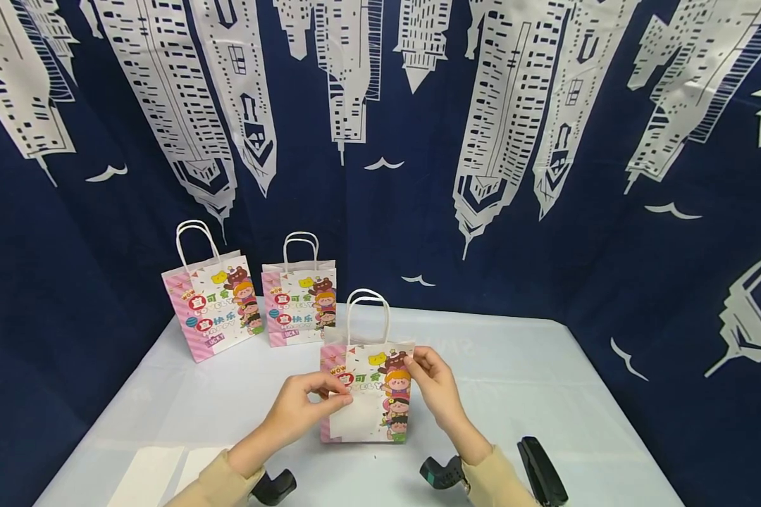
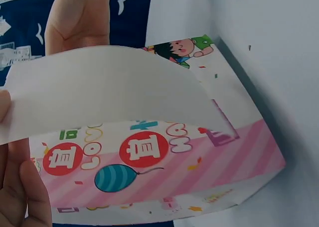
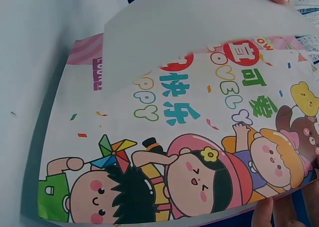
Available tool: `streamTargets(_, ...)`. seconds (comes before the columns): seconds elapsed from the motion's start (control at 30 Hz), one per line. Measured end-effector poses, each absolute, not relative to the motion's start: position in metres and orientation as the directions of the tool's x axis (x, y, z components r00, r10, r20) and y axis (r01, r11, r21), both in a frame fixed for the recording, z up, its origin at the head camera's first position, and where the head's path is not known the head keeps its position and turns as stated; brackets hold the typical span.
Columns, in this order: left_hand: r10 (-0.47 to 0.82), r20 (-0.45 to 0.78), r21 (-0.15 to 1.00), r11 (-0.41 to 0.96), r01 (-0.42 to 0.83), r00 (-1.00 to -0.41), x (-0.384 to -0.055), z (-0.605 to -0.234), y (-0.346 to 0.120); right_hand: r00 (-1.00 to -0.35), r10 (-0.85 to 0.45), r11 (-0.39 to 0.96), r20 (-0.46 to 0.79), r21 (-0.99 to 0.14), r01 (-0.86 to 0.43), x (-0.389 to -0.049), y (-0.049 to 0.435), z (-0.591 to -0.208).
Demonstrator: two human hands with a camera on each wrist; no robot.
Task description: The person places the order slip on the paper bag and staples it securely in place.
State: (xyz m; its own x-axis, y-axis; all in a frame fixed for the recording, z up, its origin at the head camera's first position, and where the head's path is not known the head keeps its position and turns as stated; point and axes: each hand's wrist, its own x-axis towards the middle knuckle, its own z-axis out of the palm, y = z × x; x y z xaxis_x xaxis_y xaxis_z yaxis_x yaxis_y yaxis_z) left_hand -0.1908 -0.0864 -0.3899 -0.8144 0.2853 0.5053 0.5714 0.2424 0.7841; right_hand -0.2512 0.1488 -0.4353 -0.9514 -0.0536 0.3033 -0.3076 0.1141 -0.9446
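Stapler: I see it, black (image 1: 542, 470), on the table (image 1: 501, 380) at the near edge, by the right sleeve (image 1: 497, 482).
Paper strips: two pale pieces (image 1: 146, 475) lie at near left, partly under the left forearm.
Wrist cameras: dark housings (image 1: 442, 473) show below both forearms.
Left hand: (image 1: 307, 405) my head view has thumb and fingers pinching the edge of the white sheet.
White sheet: (image 2: 104, 87) it bows across the front bag's lower face, covering part of the print; I cannot tell whether it touches the bag.
Right hand: (image 1: 434, 384) it pinches the front bag's upper right edge, thumb on the printed face.
Front bag: (image 1: 370, 382) upright on the table between the hands, handles up, cartoon figures down one side.
Rear bags: two matching ones stand behind to the left, one at far left (image 1: 212, 310), the other (image 1: 299, 310) just beside it.
Backdrop: navy cloth (image 1: 406, 211) with white buildings, upside down to me.
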Motion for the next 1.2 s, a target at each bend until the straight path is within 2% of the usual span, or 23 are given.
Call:
streamTargets(0.47,0.204,0.554,0.774,0.230,0.590,-0.807,-0.200,-0.400,-0.078,-0.957,-0.091,0.091,0.276,-0.955,-0.284,-0.232,0.151,-0.433)
streamTargets(0.57,0.178,0.538,0.786,0.245,0.567,-0.824,-0.203,-0.405,-0.077,-0.956,-0.092,0.099,0.279,-0.953,-0.288,-0.229,0.153,-0.435)
streamTargets(0.93,0.161,0.567,0.760,0.277,0.588,-0.808,-0.175,-0.364,-0.064,-0.941,-0.124,0.094,0.315,-0.940,-0.327,-0.216,0.162,-0.442)
streamTargets(1.2,0.180,0.572,0.756,0.261,0.600,-0.800,-0.184,-0.380,-0.059,-0.924,-0.203,0.118,0.323,-0.929,-0.351,-0.212,0.172,-0.441)
